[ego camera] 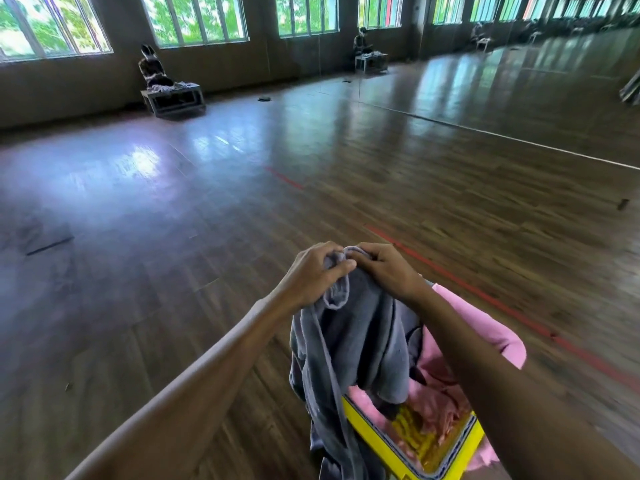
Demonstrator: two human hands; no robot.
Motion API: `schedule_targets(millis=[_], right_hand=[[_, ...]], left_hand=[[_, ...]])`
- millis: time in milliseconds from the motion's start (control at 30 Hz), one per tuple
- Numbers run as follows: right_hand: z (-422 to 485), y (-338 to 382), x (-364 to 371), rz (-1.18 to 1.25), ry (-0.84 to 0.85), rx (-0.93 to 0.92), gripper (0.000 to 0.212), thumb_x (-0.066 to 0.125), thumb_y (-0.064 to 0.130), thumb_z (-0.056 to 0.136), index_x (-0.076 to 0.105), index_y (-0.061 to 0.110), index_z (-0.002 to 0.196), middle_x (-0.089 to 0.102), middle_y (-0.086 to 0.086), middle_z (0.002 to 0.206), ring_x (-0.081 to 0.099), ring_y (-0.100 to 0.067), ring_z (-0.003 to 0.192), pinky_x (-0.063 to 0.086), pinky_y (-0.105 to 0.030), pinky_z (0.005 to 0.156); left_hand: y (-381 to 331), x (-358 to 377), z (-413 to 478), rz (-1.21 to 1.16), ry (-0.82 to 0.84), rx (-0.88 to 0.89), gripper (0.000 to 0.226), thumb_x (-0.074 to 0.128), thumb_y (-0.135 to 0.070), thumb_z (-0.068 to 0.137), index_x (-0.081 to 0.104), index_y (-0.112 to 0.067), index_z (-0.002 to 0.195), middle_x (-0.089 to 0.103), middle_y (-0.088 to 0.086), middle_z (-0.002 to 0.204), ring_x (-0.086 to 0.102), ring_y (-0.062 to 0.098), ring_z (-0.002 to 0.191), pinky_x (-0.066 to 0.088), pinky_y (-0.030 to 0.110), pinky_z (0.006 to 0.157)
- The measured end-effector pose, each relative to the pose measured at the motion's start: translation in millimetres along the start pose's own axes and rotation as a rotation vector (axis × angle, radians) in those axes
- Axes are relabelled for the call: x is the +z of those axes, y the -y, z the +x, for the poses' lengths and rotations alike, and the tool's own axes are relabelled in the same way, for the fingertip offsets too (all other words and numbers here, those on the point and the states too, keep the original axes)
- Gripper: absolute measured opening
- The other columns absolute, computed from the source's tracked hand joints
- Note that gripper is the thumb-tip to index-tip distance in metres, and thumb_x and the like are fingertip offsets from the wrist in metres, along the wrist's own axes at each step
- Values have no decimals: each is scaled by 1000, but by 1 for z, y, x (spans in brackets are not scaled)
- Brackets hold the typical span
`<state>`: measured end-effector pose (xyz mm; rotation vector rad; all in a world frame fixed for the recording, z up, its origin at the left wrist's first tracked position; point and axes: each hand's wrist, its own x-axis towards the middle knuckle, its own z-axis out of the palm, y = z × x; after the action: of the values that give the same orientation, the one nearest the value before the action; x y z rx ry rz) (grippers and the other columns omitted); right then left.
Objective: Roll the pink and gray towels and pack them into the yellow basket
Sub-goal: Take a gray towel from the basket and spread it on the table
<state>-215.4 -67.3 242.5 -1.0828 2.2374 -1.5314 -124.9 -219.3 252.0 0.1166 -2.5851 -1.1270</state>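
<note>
My left hand (311,275) and my right hand (388,271) pinch the top edge of a gray towel (360,337), close together, thumbs almost touching. The towel hangs down in loose folds over the yellow basket (377,441), its lower end trailing past the basket's left rim. Pink towel (440,400) lies crumpled inside the basket. More pink cloth (485,327) spreads out beyond the basket under my right forearm.
A wide wooden floor (242,237) with red tape lines (485,292) stretches ahead. A low bench with clothes and a seated person (162,84) stands at the far left wall. A mirror wall runs along the right.
</note>
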Motion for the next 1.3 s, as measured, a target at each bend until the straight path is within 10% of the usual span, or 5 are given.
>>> schedule_targets(millis=[367,533,800,1133,1300], right_hand=[[-12,-24,4,54,78,107,32,57,16,97,59,5,67,53,15,64,47,1,63,40,-19,63],[-16,-41,-10,40,-70,57,21,53,12,99,65,6,83,60,10,78,52,-1,74,43,-20,72],[24,18,1,-71,128,-77,15,57,12,94,68,14,84,60,7,76,49,1,72,39,-22,70],[6,-12,-5,-201,15,7,31,60,22,93,50,25,63,47,14,60,41,1,60,34,-26,62],[-26,-45,-14,-228,-39,96,17,47,18,92,60,28,88,61,21,84,55,6,80,44,-21,80]], left_hand=[[20,-48,18,-183,-410,-126,21,53,-4,94,49,-17,78,48,6,82,48,15,76,33,24,72],[30,-65,3,-235,-387,-194,17,47,-10,98,46,-13,82,50,-2,46,45,4,37,35,19,42],[21,-25,6,-104,20,1,38,64,-57,76,68,-31,103,70,-13,100,64,6,99,50,35,92],[19,-45,18,-181,-253,-57,22,55,-27,80,53,-14,63,46,-14,58,40,-2,58,33,24,60],[32,-61,19,-216,-387,-77,30,59,-22,85,53,6,74,43,7,69,39,10,64,31,23,56]])
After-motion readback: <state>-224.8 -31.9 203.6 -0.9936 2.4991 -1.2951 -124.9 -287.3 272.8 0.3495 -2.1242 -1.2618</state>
